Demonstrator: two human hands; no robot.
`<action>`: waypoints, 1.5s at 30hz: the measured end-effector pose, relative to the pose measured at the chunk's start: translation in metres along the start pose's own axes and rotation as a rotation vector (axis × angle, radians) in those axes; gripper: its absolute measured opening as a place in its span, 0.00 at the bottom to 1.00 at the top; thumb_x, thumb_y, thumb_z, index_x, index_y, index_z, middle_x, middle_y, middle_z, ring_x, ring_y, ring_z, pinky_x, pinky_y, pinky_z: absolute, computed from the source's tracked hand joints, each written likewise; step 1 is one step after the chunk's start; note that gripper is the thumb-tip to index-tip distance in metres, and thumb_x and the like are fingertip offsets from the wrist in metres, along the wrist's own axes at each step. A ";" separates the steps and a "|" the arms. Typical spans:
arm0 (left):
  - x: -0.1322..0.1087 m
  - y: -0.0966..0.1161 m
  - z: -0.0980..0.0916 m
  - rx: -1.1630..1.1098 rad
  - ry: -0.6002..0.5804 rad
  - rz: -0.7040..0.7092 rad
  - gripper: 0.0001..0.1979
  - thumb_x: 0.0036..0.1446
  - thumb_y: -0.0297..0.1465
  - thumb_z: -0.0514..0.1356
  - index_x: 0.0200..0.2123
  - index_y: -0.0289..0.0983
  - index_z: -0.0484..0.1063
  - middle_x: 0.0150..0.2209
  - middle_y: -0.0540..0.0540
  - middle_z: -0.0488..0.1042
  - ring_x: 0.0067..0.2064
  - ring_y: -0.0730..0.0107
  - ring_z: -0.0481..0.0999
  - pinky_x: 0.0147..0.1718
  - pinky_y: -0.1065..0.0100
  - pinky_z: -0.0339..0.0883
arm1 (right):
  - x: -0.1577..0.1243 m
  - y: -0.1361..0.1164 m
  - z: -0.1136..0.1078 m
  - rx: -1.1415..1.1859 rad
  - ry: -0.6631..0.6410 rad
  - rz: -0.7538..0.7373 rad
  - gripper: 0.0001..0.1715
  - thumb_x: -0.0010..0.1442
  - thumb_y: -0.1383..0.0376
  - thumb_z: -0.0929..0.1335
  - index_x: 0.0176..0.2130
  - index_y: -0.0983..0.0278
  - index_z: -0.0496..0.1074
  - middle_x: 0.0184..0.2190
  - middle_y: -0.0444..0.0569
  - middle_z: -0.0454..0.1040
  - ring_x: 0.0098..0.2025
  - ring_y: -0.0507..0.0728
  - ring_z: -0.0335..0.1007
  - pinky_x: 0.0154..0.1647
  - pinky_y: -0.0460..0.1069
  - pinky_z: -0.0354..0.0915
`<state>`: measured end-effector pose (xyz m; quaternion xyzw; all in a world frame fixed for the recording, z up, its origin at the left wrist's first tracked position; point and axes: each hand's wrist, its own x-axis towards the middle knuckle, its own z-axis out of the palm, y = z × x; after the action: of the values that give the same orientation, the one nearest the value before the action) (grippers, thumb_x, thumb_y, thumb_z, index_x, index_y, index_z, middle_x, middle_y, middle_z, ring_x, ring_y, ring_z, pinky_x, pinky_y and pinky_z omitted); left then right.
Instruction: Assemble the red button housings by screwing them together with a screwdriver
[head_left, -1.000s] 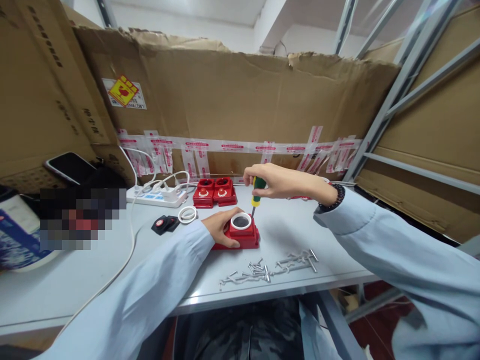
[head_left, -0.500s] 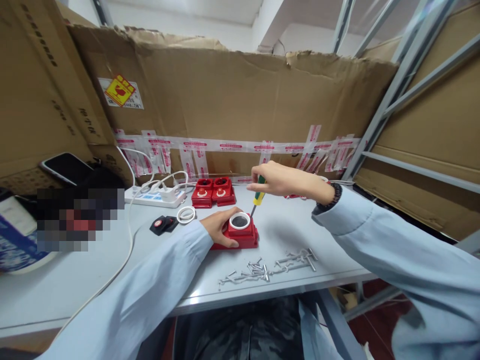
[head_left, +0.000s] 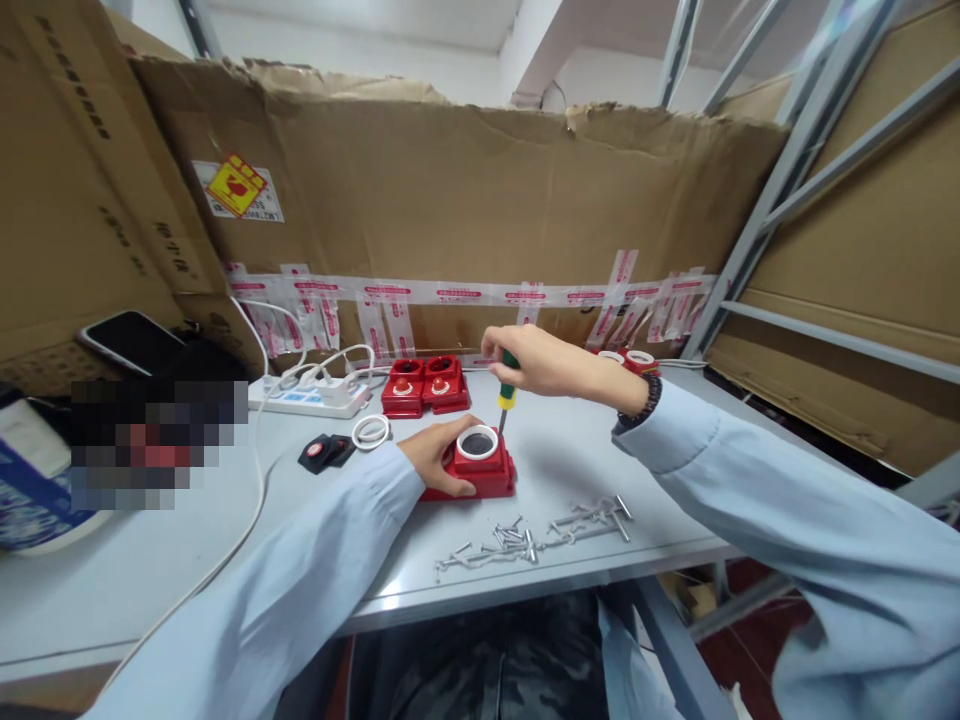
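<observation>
My left hand [head_left: 437, 458] is closed around the left part of a red box-shaped housing [head_left: 491, 482] lying on the table. A white ring [head_left: 478, 442] with a dark centre sits on top of the housing. Above its far right corner, my right hand [head_left: 529, 360] grips a screwdriver [head_left: 508, 397] with a green and yellow handle. The screwdriver is nearly upright, its shaft pointing down to the housing's edge; whether the tip touches a screw is too small to tell. Loose screws and small metal parts [head_left: 517, 540] lie near the table's front edge.
Behind stand two red housings [head_left: 424, 388] beside a white power strip [head_left: 315, 397]. White rings [head_left: 371, 432] and black square pieces [head_left: 326, 452] lie to the left. More red parts [head_left: 630, 362] are behind my right wrist. A cardboard sheet [head_left: 465, 190] walls off the back.
My right hand has shifted slightly left, and the screwdriver stands more upright. The left hand still holds the housing in the same place.
</observation>
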<state>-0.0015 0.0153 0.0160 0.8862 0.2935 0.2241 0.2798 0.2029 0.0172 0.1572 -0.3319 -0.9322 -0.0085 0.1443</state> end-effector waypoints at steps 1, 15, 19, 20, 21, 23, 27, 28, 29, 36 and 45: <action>0.000 -0.001 0.000 -0.001 0.001 -0.004 0.33 0.38 0.37 0.68 0.48 0.36 0.61 0.42 0.45 0.72 0.43 0.60 0.73 0.44 0.63 0.65 | 0.000 0.001 0.000 0.030 0.001 -0.015 0.12 0.53 0.71 0.64 0.41 0.64 0.63 0.39 0.51 0.70 0.37 0.54 0.64 0.37 0.48 0.58; 0.000 0.000 0.000 -0.006 -0.002 -0.015 0.33 0.38 0.37 0.68 0.49 0.37 0.61 0.42 0.46 0.72 0.43 0.59 0.73 0.45 0.62 0.64 | -0.004 0.010 0.000 0.157 -0.032 -0.020 0.28 0.47 0.66 0.71 0.46 0.63 0.58 0.43 0.52 0.67 0.39 0.54 0.64 0.36 0.48 0.60; 0.000 -0.001 0.000 0.007 0.003 -0.020 0.34 0.38 0.37 0.68 0.48 0.38 0.60 0.43 0.46 0.72 0.44 0.59 0.72 0.45 0.62 0.64 | -0.005 0.004 -0.004 0.048 -0.041 0.177 0.23 0.51 0.53 0.69 0.40 0.64 0.62 0.35 0.51 0.69 0.33 0.55 0.64 0.30 0.48 0.57; 0.000 -0.001 0.000 0.009 0.002 -0.018 0.34 0.38 0.37 0.68 0.48 0.38 0.61 0.43 0.46 0.72 0.44 0.59 0.72 0.45 0.62 0.64 | -0.005 0.003 -0.004 0.015 -0.042 0.227 0.20 0.53 0.52 0.68 0.38 0.64 0.63 0.32 0.50 0.69 0.32 0.55 0.64 0.28 0.48 0.56; 0.000 -0.001 0.000 0.008 0.000 -0.014 0.33 0.38 0.37 0.68 0.48 0.37 0.61 0.43 0.45 0.72 0.44 0.59 0.72 0.45 0.62 0.64 | -0.005 0.003 -0.004 -0.006 -0.040 0.256 0.18 0.54 0.53 0.67 0.37 0.64 0.63 0.30 0.49 0.69 0.31 0.55 0.63 0.28 0.48 0.55; 0.000 0.000 0.000 0.005 -0.001 -0.006 0.33 0.38 0.37 0.68 0.48 0.37 0.61 0.43 0.45 0.72 0.44 0.59 0.72 0.45 0.63 0.64 | -0.006 0.003 -0.006 0.004 -0.043 0.223 0.15 0.53 0.59 0.68 0.38 0.64 0.62 0.30 0.48 0.69 0.31 0.54 0.63 0.28 0.47 0.55; 0.000 0.002 -0.001 0.002 -0.005 -0.011 0.33 0.39 0.38 0.68 0.49 0.36 0.61 0.42 0.46 0.72 0.43 0.60 0.73 0.44 0.64 0.64 | -0.007 0.006 -0.009 0.120 -0.149 0.083 0.22 0.44 0.69 0.70 0.40 0.63 0.62 0.38 0.48 0.70 0.34 0.53 0.65 0.30 0.46 0.58; 0.000 0.002 -0.001 0.005 -0.004 -0.019 0.33 0.38 0.38 0.68 0.48 0.37 0.61 0.42 0.46 0.73 0.43 0.60 0.73 0.44 0.64 0.64 | -0.007 0.007 -0.008 0.121 -0.158 0.074 0.21 0.44 0.69 0.71 0.39 0.63 0.62 0.38 0.48 0.70 0.34 0.53 0.65 0.30 0.46 0.58; 0.000 0.002 -0.001 0.008 -0.001 -0.026 0.33 0.38 0.38 0.68 0.48 0.37 0.61 0.42 0.46 0.73 0.43 0.60 0.73 0.44 0.64 0.64 | -0.007 0.007 -0.007 0.102 -0.141 0.081 0.19 0.45 0.67 0.70 0.38 0.63 0.63 0.38 0.48 0.70 0.34 0.53 0.65 0.30 0.46 0.58; 0.000 0.002 -0.001 0.006 -0.007 -0.031 0.33 0.38 0.37 0.68 0.48 0.37 0.61 0.42 0.46 0.73 0.43 0.59 0.73 0.44 0.63 0.64 | -0.004 0.006 0.001 0.034 0.023 0.156 0.19 0.49 0.64 0.69 0.41 0.64 0.62 0.31 0.47 0.70 0.30 0.53 0.63 0.30 0.47 0.56; 0.000 0.001 0.000 0.005 0.006 -0.012 0.33 0.38 0.37 0.68 0.48 0.37 0.61 0.42 0.46 0.73 0.43 0.58 0.73 0.44 0.62 0.64 | -0.005 0.007 0.003 0.059 0.085 0.103 0.11 0.51 0.64 0.68 0.35 0.64 0.63 0.27 0.44 0.67 0.29 0.51 0.60 0.30 0.47 0.55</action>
<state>-0.0014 0.0146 0.0167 0.8844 0.3002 0.2244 0.2780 0.2098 0.0201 0.1521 -0.3743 -0.9067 0.0125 0.1939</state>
